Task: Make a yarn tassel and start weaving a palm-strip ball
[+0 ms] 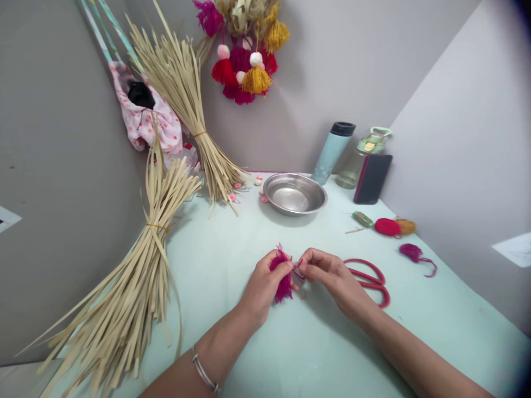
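My left hand point(265, 279) is closed round a magenta yarn bundle point(284, 287), whose frayed ends stick out above and below the fingers. Close beside it, my right hand point(326, 273) pinches a thin strand of magenta yarn point(299, 273) that runs across to the bundle. Fingertips hide the spot where strand and bundle meet. Red-handled scissors point(375, 284) lie on the table just behind my right hand, which covers part of them.
A steel bowl point(295, 194) stands mid-back, with small pink beads point(264, 199) beside it. Straw bundles point(136, 271) fill the left. Rightward are a blue tumbler point(332, 155), a green bottle point(360, 160), a phone point(372, 179), red yarn point(388, 227) and magenta yarn point(411, 252). Tassels point(256, 80) hang on the wall.
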Motion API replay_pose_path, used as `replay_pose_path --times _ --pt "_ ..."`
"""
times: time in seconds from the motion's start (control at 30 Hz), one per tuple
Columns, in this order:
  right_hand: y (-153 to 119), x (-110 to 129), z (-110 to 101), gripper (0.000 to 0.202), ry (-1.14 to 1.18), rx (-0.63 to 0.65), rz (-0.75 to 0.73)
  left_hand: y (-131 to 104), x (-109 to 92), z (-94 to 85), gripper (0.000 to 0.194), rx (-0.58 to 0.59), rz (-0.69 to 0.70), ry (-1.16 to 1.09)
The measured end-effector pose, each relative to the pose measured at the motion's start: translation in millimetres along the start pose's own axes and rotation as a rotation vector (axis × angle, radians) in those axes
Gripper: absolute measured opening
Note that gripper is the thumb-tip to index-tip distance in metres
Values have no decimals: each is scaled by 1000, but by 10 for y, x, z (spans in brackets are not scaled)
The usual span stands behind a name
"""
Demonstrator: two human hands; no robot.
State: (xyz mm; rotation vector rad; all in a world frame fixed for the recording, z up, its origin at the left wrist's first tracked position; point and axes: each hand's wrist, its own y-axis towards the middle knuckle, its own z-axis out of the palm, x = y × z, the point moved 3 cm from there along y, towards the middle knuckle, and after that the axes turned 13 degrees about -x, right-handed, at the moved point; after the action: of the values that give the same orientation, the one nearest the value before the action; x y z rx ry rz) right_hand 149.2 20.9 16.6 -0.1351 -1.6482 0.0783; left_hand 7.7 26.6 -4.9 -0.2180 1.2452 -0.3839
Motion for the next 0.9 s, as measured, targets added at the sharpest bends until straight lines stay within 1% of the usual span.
replay_pose_path --times 0.13,0.27,0.33,0.5,0.73,0.9 --pt "-11 5 11 15 46 44 34 -8 -7 19 27 38 57 51" --pt "0 3 -22 13 -7 -34 15 2 21 16 29 52 52 64" --pt "5 -4 -25 13 -16 -35 20 9 31 11 28 55 31 28" --pt "9 -14 -9 13 -13 3 24 16 24 -9 24 2 -17 -58" --pt "12 -19 0 14 -13 -1 37 33 49 -22 25 -15 6 -25" --pt "8 -10 11 15 0 2 45 43 41 -19 25 -20 42 -46"
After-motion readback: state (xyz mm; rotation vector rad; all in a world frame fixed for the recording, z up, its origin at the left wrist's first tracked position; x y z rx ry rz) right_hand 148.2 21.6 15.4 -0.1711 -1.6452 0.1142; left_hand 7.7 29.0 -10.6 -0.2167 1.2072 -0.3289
